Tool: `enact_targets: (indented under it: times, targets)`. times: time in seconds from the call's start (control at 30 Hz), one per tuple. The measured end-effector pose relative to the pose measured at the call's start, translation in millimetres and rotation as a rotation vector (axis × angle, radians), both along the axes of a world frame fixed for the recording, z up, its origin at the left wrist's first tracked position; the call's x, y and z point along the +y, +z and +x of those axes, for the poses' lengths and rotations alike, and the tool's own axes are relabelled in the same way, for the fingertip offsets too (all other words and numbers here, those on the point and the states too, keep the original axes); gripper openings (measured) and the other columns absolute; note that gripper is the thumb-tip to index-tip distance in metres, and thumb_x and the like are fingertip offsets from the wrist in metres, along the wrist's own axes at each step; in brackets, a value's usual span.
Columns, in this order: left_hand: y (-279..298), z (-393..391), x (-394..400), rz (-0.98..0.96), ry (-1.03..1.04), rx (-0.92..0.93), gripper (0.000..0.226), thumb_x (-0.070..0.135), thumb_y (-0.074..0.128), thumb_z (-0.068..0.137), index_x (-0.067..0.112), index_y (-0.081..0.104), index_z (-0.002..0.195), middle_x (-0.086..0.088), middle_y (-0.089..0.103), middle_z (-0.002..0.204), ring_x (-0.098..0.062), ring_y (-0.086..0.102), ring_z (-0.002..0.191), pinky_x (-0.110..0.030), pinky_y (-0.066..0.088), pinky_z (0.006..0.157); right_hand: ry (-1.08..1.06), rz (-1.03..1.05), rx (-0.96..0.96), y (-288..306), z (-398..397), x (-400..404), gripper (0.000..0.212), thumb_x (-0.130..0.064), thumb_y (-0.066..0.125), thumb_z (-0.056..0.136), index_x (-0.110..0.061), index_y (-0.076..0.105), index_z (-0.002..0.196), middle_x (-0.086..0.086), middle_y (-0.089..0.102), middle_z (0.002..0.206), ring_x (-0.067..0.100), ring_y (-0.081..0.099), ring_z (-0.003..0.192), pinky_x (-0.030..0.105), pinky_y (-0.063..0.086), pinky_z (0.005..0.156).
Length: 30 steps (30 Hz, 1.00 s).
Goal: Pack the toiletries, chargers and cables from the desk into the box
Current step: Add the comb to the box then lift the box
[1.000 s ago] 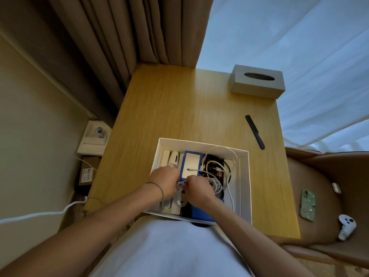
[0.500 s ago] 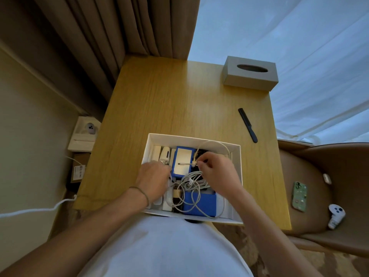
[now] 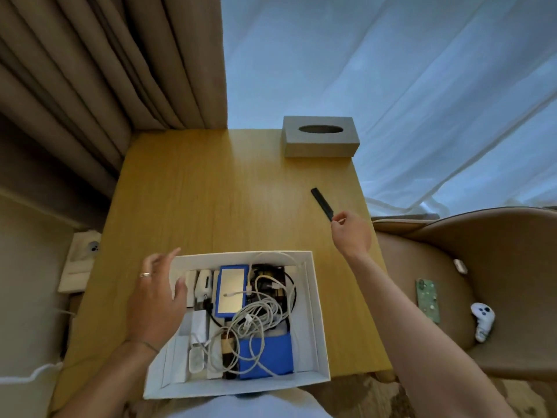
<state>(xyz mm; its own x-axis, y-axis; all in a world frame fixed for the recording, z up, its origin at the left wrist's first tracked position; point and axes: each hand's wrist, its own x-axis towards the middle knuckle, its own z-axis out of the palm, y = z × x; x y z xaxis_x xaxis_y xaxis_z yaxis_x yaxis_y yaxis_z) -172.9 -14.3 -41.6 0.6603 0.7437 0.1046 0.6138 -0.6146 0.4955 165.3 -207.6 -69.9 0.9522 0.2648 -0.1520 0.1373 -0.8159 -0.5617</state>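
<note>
Packing is nearing its end: right hand (image 3: 351, 233) fingers are pinching the black comb (image 3: 322, 203) beyond the box (image 3: 316, 321); left hand (image 3: 156, 297) fingers are hovering apart at its rim.

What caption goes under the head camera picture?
Right hand pinches the black comb on the desk; left hand hovers at the box.

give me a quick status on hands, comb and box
Right hand pinching near end of black comb on desk. Left hand open over box left edge. Box full of cables. Path clear.
</note>
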Motion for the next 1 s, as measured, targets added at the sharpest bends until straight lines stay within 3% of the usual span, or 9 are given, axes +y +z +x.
enact_targets:
  times: [0.13, 0.23, 0.33, 0.53, 0.7, 0.83, 0.93, 1.0]
  targets:
    - [-9, 2, 2, -0.002, -0.001, 0.008, 0.057, 0.004, 0.067, 0.086, 0.02, 0.05, 0.138, -0.008, 0.041, 0.128, -0.016, 0.052, 0.074, -0.016, 0.038, 0.049, -0.061, -0.04, 0.067, -34, 25, 0, 0.007, -0.022, 0.066, 0.095, -0.022, 0.066, 0.102, 0.001, 0.07, 0.098, 0.006, 0.057, 0.071, 0.022, 0.04, 0.053]
    - [-13, 4, 2, 0.004, -0.014, 0.031, 0.06, 0.001, 0.068, 0.083, 0.021, 0.051, 0.137, -0.006, 0.04, 0.128, -0.012, 0.046, 0.069, -0.014, 0.036, 0.049, -0.064, -0.122, 0.063, -51, 36, 1, 0.027, -0.021, 0.069, 0.093, -0.016, 0.063, 0.119, 0.007, 0.062, 0.118, 0.022, 0.061, 0.101, 0.034, 0.055, 0.079]
    - [-12, 8, 0, 0.006, -0.006, 0.037, 0.059, 0.0, 0.067, 0.082, 0.02, 0.052, 0.136, -0.005, 0.039, 0.129, -0.009, 0.048, 0.072, -0.016, 0.04, 0.054, -0.058, -0.208, 0.008, -66, 45, 0, 0.037, -0.025, 0.07, 0.092, -0.013, 0.06, 0.126, 0.012, 0.054, 0.128, 0.029, 0.054, 0.116, 0.042, 0.052, 0.092]
    - [-8, 6, -1, 0.004, 0.019, 0.074, 0.057, 0.003, 0.066, 0.081, 0.019, 0.053, 0.134, -0.005, 0.039, 0.132, -0.009, 0.049, 0.077, -0.012, 0.037, 0.055, -0.072, -0.207, -0.04, -89, 47, 8, 0.03, -0.027, 0.071, 0.091, -0.01, 0.063, 0.113, 0.014, 0.056, 0.12, 0.032, 0.055, 0.11, 0.046, 0.052, 0.092]
    - [-9, 3, 0, 0.004, 0.015, 0.081, 0.057, 0.005, 0.066, 0.082, 0.022, 0.052, 0.134, -0.003, 0.039, 0.131, -0.003, 0.044, 0.064, -0.008, 0.032, 0.05, -0.08, -0.152, 0.017, -88, 52, 10, 0.022, -0.02, 0.075, 0.088, -0.012, 0.064, 0.105, 0.01, 0.065, 0.104, 0.026, 0.061, 0.098, 0.041, 0.055, 0.081]
    - [-10, 3, 1, 0.0, 0.007, 0.062, 0.058, 0.004, 0.067, 0.081, 0.022, 0.052, 0.134, -0.003, 0.039, 0.13, -0.002, 0.045, 0.062, -0.009, 0.033, 0.048, -0.06, -0.115, 0.113, -82, 51, 8, 0.016, -0.015, 0.072, 0.088, -0.017, 0.066, 0.103, 0.007, 0.068, 0.097, 0.021, 0.057, 0.082, 0.033, 0.045, 0.067]
    - [-10, 3, 2, -0.015, 0.002, 0.037, 0.058, 0.004, 0.068, 0.081, 0.022, 0.053, 0.134, -0.002, 0.039, 0.13, -0.002, 0.046, 0.062, -0.01, 0.035, 0.048, -0.049, -0.006, 0.208, -64, 36, 10, 0.008, -0.02, 0.066, 0.092, -0.018, 0.065, 0.1, 0.007, 0.068, 0.095, 0.021, 0.06, 0.078, 0.035, 0.05, 0.065]
    - [-10, 2, 2, -0.029, 0.002, 0.02, 0.058, 0.005, 0.067, 0.081, 0.023, 0.052, 0.134, -0.002, 0.039, 0.13, -0.002, 0.045, 0.062, -0.011, 0.035, 0.047, -0.046, 0.125, 0.271, -42, 20, 13, 0.014, -0.018, 0.064, 0.095, -0.013, 0.066, 0.108, 0.009, 0.068, 0.097, 0.021, 0.062, 0.081, 0.035, 0.054, 0.067]
